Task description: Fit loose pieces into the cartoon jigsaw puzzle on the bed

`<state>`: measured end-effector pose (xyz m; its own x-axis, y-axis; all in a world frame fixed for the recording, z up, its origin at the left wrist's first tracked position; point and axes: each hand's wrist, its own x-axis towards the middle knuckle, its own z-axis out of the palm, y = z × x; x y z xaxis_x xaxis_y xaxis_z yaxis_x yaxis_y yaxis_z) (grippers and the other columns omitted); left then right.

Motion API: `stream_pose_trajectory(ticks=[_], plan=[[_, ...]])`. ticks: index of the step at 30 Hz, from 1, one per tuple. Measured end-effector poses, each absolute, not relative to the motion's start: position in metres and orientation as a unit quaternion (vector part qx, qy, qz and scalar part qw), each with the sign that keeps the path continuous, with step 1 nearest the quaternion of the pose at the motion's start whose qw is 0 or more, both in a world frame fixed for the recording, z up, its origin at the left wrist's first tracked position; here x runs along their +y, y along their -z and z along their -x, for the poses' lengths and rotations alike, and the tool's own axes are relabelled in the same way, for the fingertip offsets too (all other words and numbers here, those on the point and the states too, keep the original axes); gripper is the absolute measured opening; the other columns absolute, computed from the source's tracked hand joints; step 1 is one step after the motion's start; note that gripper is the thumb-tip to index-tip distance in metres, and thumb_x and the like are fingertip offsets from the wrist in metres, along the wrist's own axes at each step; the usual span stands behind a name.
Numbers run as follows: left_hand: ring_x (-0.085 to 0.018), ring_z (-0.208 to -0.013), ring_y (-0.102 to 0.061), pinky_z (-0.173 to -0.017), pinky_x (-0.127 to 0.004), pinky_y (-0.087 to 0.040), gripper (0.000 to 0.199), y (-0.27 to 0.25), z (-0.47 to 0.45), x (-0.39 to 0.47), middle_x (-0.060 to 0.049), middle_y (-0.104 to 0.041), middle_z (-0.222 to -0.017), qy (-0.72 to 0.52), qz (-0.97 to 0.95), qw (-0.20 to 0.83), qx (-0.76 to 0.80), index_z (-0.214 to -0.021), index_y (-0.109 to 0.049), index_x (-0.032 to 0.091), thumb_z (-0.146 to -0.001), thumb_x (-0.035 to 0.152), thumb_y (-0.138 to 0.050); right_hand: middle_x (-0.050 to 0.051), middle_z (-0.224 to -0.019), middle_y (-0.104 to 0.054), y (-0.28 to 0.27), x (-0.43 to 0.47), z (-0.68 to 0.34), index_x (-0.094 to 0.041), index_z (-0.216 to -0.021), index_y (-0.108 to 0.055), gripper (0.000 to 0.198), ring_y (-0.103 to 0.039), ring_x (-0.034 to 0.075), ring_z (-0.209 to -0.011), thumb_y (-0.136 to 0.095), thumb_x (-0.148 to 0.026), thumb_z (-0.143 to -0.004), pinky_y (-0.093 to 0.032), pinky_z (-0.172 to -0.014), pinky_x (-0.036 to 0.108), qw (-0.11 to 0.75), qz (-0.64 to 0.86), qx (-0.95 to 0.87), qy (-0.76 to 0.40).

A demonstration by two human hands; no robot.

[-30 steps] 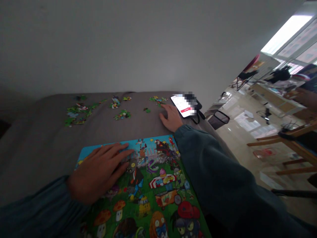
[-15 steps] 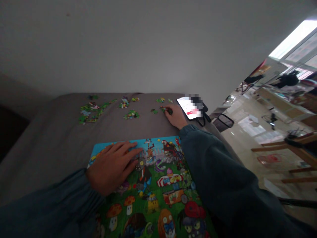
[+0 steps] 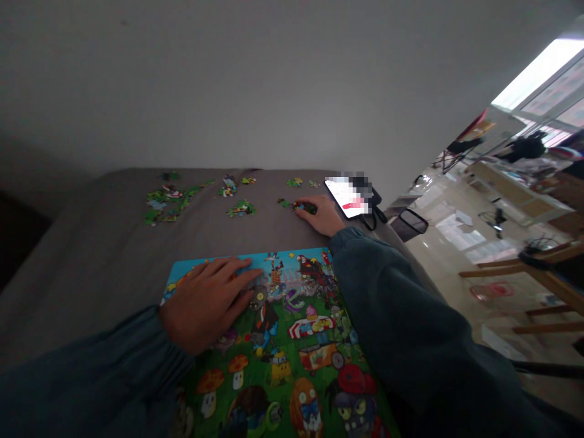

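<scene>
My left hand [image 3: 207, 304] lies flat with its fingers apart on the upper left of a colourful cartoon picture board [image 3: 278, 337]. Farther off on the grey cloth, my right hand [image 3: 322, 214] has its thumb and fingers closed around a small dark puzzle piece [image 3: 306, 207]. A green puzzle piece [image 3: 285, 202] lies just left of those fingertips, at or near the held piece; whether they join cannot be made out. Nearby are a small joined cluster of puzzle pieces [image 3: 241, 208] and another cluster [image 3: 227, 186].
A larger, partly joined puzzle section [image 3: 171, 204] lies at the left on the grey cloth [image 3: 114, 243]. Loose pieces [image 3: 295, 182] sit near the wall. A lit phone [image 3: 347, 199] with a dark strapped item lies at the right edge. Wooden furniture [image 3: 542, 286] stands beyond.
My right hand has shifted slightly left with the dark puzzle piece, closer to the green piece. My left hand stays on the board.
</scene>
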<state>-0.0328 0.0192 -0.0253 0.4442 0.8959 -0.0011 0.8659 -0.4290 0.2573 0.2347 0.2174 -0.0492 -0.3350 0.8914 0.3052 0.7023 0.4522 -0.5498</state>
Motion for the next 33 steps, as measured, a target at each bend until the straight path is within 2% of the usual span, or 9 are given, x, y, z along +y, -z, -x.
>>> stream_pose_trajectory(ticks=[8,10,12,15,18,22,25,28,33], plan=[[-0.034,-0.123,-0.060,-0.101,-0.058,-0.049,0.044,0.025,0.035,0.022,-0.009,-0.065,-0.138,-0.100,-0.844,0.114,0.515,-0.131,-0.066,0.027,-0.101,0.045,-0.039,0.012,-0.109,-0.075,0.021,0.204,-0.237,-0.012,-0.111,-0.071,0.030,-0.070,0.019,-0.098,-0.074,-0.023,-0.083,-0.054,-0.093,0.037,0.324,0.472,-0.775,-0.267],[-0.034,-0.120,-0.062,-0.102,-0.057,-0.049,0.050,0.019,0.032,0.022,-0.011,-0.068,-0.133,-0.138,-0.831,0.136,0.522,-0.132,-0.065,0.023,-0.100,0.050,-0.036,0.009,-0.102,-0.076,0.009,0.186,-0.235,-0.013,-0.108,-0.071,0.032,-0.071,0.017,-0.091,-0.078,-0.026,-0.079,-0.056,-0.089,0.036,0.337,0.425,-0.747,-0.384],[-0.032,-0.112,-0.065,-0.100,-0.052,-0.051,0.058,0.011,0.026,0.020,-0.013,-0.070,-0.128,-0.189,-0.799,0.181,0.541,-0.134,-0.063,0.021,-0.099,0.059,-0.037,0.005,-0.094,-0.076,0.001,0.159,-0.228,-0.016,-0.104,-0.071,0.038,-0.072,0.015,-0.083,-0.084,-0.031,-0.072,-0.058,-0.084,0.033,0.306,0.348,-0.735,-0.495],[-0.025,-0.087,-0.071,-0.078,-0.040,-0.058,0.066,0.001,0.015,0.014,-0.010,-0.075,-0.114,-0.237,-0.733,0.290,0.567,-0.135,-0.061,0.023,-0.091,0.070,-0.049,0.002,-0.086,-0.075,-0.001,0.114,-0.212,-0.017,-0.094,-0.072,0.028,-0.072,0.014,-0.079,-0.085,-0.032,-0.073,-0.059,-0.079,0.030,0.269,0.272,-0.710,-0.590],[-0.022,-0.069,-0.070,-0.063,-0.033,-0.055,0.059,-0.002,0.009,0.010,-0.004,-0.077,-0.090,-0.253,-0.697,0.358,0.567,-0.128,-0.065,0.023,-0.088,0.065,-0.057,0.002,-0.087,-0.076,0.003,0.091,-0.201,-0.018,-0.093,-0.074,0.020,-0.072,0.014,-0.081,-0.080,-0.029,-0.078,-0.058,-0.078,0.029,0.258,0.238,-0.687,-0.636],[-0.023,-0.073,-0.071,-0.065,-0.033,-0.053,0.046,0.000,0.014,0.015,-0.003,-0.078,-0.085,-0.257,-0.701,0.317,0.585,-0.107,-0.073,0.025,-0.088,0.062,-0.056,0.003,-0.092,-0.077,-0.004,0.111,-0.220,-0.018,-0.110,-0.076,0.027,-0.069,0.013,-0.080,-0.067,-0.035,-0.091,-0.055,-0.075,0.029,0.222,0.262,-0.757,-0.555],[-0.022,-0.070,-0.070,-0.063,-0.032,-0.051,0.045,0.004,0.019,0.019,-0.003,-0.077,-0.084,-0.242,-0.712,0.285,0.594,-0.106,-0.074,0.026,-0.089,0.063,-0.055,0.001,-0.083,-0.076,-0.014,0.137,-0.248,-0.017,-0.124,-0.072,0.033,-0.065,0.012,-0.071,-0.059,-0.030,-0.097,-0.051,-0.070,0.027,0.120,0.312,-0.846,-0.415],[-0.021,-0.069,-0.069,-0.063,-0.033,-0.051,0.046,0.007,0.020,0.020,-0.003,-0.077,-0.085,-0.223,-0.722,0.271,0.597,-0.107,-0.074,0.027,-0.090,0.064,-0.053,0.005,-0.091,-0.078,-0.015,0.151,-0.266,-0.014,-0.119,-0.075,0.030,-0.068,0.013,-0.079,-0.062,-0.024,-0.094,-0.051,-0.073,0.026,0.046,0.322,-0.868,-0.375],[-0.023,-0.071,-0.070,-0.067,-0.036,-0.052,0.050,0.009,0.017,0.019,-0.003,-0.077,-0.088,-0.206,-0.730,0.258,0.599,-0.106,-0.075,0.028,-0.090,0.067,-0.049,0.008,-0.097,-0.078,-0.008,0.149,-0.262,-0.014,-0.109,-0.078,0.025,-0.068,0.014,-0.083,-0.061,-0.025,-0.095,-0.048,-0.073,0.026,0.010,0.322,-0.888,-0.329]])
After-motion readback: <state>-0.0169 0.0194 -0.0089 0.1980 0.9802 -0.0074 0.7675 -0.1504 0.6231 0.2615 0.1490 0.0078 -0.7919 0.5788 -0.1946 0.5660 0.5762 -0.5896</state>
